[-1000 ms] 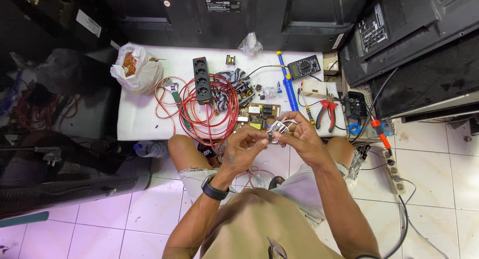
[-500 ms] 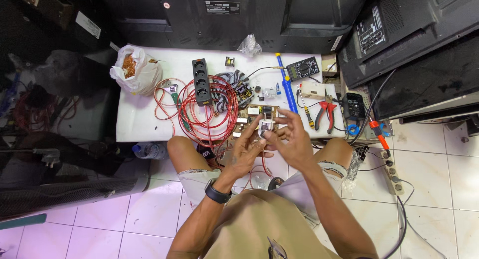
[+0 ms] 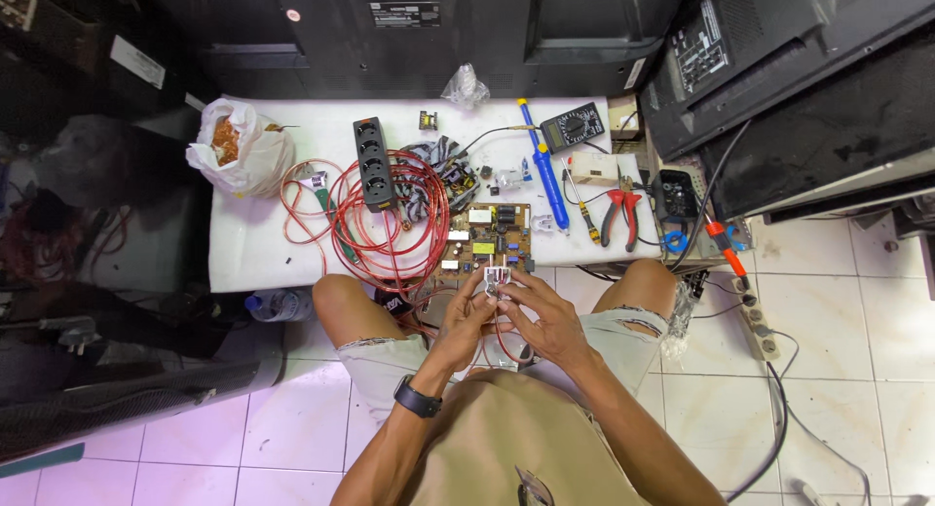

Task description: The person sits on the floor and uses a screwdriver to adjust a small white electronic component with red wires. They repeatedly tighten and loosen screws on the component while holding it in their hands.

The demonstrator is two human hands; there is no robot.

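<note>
Both hands meet over the lap, at the near edge of the low white table (image 3: 263, 262): the left hand (image 3: 466, 323) and right hand (image 3: 539, 316) curl their fingertips closed around a small pale part (image 3: 498, 282), pinching it from both sides. It looks whitish and boxy with a few darker spots, too small to tell more. It hangs just at six o'clock of the brown circuit board (image 3: 489, 238), nearly touching its near edge. The grip is fingertip-only, so a slip would likely drop the part between the knees onto the tiled floor. The coil of red wire (image 3: 390, 219), at nine o'clock of the board, trails loops under the hands and could snag a wrist and tug the board off the edge.
</note>
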